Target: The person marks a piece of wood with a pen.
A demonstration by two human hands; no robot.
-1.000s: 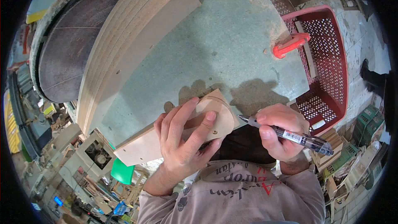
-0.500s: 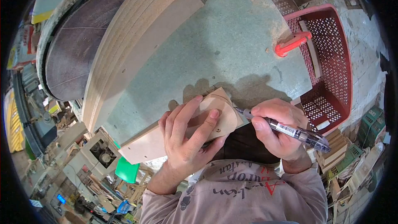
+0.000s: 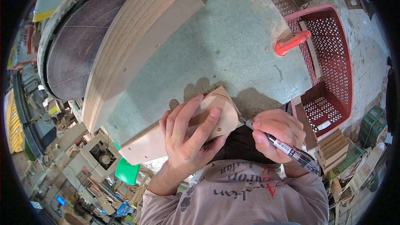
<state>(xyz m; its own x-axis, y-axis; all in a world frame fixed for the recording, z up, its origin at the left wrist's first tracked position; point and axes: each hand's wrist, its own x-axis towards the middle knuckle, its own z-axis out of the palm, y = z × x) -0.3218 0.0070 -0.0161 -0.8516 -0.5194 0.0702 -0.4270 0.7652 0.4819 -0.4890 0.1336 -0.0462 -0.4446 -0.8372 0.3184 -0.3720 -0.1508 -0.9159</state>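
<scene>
At the near edge of the green table lies a long light wooden board [image 3: 143,146], its right end under a rounded wooden piece [image 3: 227,116]. My left hand [image 3: 187,131] grips the rounded piece and the board, fingers on top and thumb at the near edge. A pen [image 3: 287,146] with a clear barrel is pinched in my right hand [image 3: 277,131]. Its tip meets the right edge of the rounded piece. A dark screw or hole shows near that piece's lower edge.
A stack of curved wooden boards [image 3: 137,41] rests on the green table [image 3: 187,54] beside a large dark disc [image 3: 77,37]. A red clamp or handle [image 3: 293,43] sits at the right edge, near a red basket [image 3: 333,54]. A green stool [image 3: 127,172] stands below.
My right hand and the pen have moved slightly down, with the tip shifting down along the rounded piece's edge. My left hand has hardly moved.
</scene>
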